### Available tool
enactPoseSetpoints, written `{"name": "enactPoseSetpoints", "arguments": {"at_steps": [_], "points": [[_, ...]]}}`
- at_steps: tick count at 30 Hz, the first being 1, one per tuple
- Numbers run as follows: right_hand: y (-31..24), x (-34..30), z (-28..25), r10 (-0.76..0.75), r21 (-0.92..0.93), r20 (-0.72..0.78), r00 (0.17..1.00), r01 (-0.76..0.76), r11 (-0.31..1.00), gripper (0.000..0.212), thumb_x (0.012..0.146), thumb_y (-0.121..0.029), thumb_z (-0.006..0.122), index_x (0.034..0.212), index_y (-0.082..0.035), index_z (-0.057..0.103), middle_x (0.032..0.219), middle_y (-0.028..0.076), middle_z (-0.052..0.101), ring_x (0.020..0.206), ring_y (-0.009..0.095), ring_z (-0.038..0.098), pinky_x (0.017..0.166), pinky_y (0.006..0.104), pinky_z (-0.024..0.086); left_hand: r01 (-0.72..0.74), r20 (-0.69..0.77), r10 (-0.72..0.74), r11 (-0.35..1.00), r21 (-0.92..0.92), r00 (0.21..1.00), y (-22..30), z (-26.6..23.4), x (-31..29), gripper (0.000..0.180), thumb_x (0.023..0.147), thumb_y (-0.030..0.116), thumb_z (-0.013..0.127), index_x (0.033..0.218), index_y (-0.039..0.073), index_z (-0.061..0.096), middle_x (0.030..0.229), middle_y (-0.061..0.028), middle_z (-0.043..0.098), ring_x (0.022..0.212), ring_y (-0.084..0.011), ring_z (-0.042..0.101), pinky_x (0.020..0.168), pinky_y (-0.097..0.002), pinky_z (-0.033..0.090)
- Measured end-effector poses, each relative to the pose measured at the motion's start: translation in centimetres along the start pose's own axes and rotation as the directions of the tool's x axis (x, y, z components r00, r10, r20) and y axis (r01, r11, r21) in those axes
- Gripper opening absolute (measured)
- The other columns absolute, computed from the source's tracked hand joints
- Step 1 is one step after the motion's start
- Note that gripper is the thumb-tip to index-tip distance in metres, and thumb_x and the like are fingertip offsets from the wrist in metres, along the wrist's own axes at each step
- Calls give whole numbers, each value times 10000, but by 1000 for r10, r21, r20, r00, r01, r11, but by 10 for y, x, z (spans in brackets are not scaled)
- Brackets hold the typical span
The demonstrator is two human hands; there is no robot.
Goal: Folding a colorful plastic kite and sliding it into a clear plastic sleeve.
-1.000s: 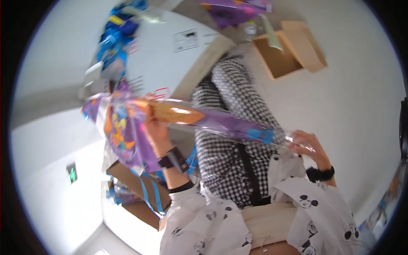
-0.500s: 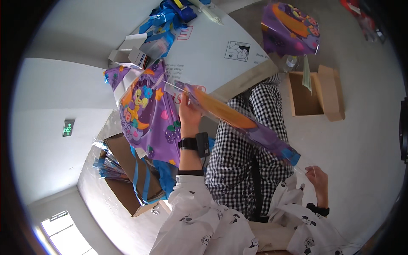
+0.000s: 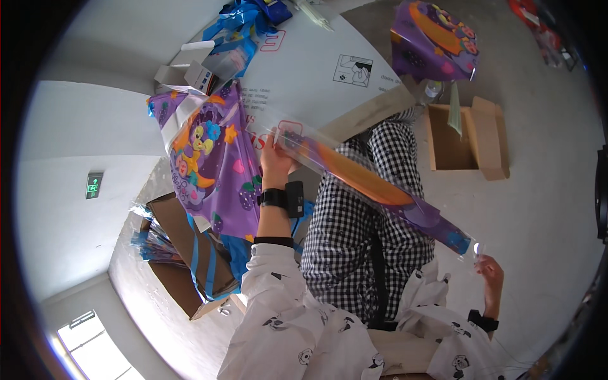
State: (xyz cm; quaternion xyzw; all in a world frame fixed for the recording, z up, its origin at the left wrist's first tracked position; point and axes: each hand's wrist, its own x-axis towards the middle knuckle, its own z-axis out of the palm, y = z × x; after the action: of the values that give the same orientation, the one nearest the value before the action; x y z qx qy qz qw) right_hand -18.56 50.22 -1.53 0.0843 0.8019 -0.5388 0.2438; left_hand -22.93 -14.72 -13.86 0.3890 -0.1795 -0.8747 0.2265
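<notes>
A long folded purple and orange printed sheet (image 3: 364, 180) lies slantwise above my lap inside a clear plastic sleeve. My left hand (image 3: 276, 158) is closed round the upper end of the sleeve, near the board's edge. At the lower right, my right hand (image 3: 490, 268) is raised with fingertips pinched by the sleeve's clear end, where a bright glint shows; the film between the fingers is hard to make out. Beside my left forearm lies a spread purple sheet (image 3: 218, 161) with cartoon prints.
A white board (image 3: 304, 76) lies ahead, with blue bags (image 3: 244, 28) and a small white box (image 3: 190, 76) at its left. An open cardboard box (image 3: 451, 161) stands right; another purple sheet (image 3: 434, 41) lies beyond it. A brown carton (image 3: 183, 253) with packets stands at left.
My right hand has moved right and slightly down. The folded sheet's lower end has shifted the same way. My left hand keeps its hold at the upper end; the view has shifted slightly.
</notes>
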Motion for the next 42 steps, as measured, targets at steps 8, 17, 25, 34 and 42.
{"name": "enactPoseSetpoints", "arguments": {"at_steps": [8, 17, 25, 34, 42], "points": [[-4, -31, -32, 15, -52, -210, 978, -26, 998, 279, 916, -301, 644, 1063, -65, 668, 1081, 37, 668, 913, 161, 635, 768, 303, 455, -21, -14, 21, 1000, -22, 1000, -2, 0, 0, 413, 1052, 318, 345, 1403, 114, 419, 1327, -119, 564, 1253, -333, 525, 1054, -519, 431], [14, -42, -48, 8, 29, -290, 957, 0, 1000, 318, 897, -347, 672, 1090, -94, 669, 1103, 29, 667, 916, 148, 618, 804, 305, 444, -14, 8, 15, 997, -74, 1000, -1, 4, -1, 408, 1051, 331, 359, 1391, 115, 422, 1343, -123, 552, 1269, -328, 511, 1068, -516, 419], [-13, -38, -28, 45, 48, -213, 976, -36, 998, 268, 877, -281, 686, 1031, -62, 677, 1057, 35, 665, 921, 138, 607, 812, 287, 450, -28, 85, 20, 995, 93, 996, -15, 7, -12, 259, 970, 167, 572, 1157, -11, 567, 1199, -161, 635, 1153, -308, 605, 945, -446, 536], [-25, -40, 9, 68, 112, -89, 994, -58, 992, 185, 874, -222, 691, 894, -40, 668, 1000, 47, 656, 876, 136, 595, 786, 287, 457, -74, 75, 43, 876, 477, 996, -42, 29, -43, 208, 950, 150, 605, 1015, -47, 611, 948, -123, 691, 842, -224, 714, 695, -315, 604], [-19, -36, 38, 57, 195, 15, 998, -59, 979, 162, 870, -182, 682, 883, -21, 669, 976, 60, 655, 853, 148, 607, 750, 287, 459, -11, 142, -112, 747, 665, 984, -76, 48, -63, 189, 963, 173, 593, 980, -15, 610, 879, -110, 695, 780, -190, 709, 656, -277, 595]]}}
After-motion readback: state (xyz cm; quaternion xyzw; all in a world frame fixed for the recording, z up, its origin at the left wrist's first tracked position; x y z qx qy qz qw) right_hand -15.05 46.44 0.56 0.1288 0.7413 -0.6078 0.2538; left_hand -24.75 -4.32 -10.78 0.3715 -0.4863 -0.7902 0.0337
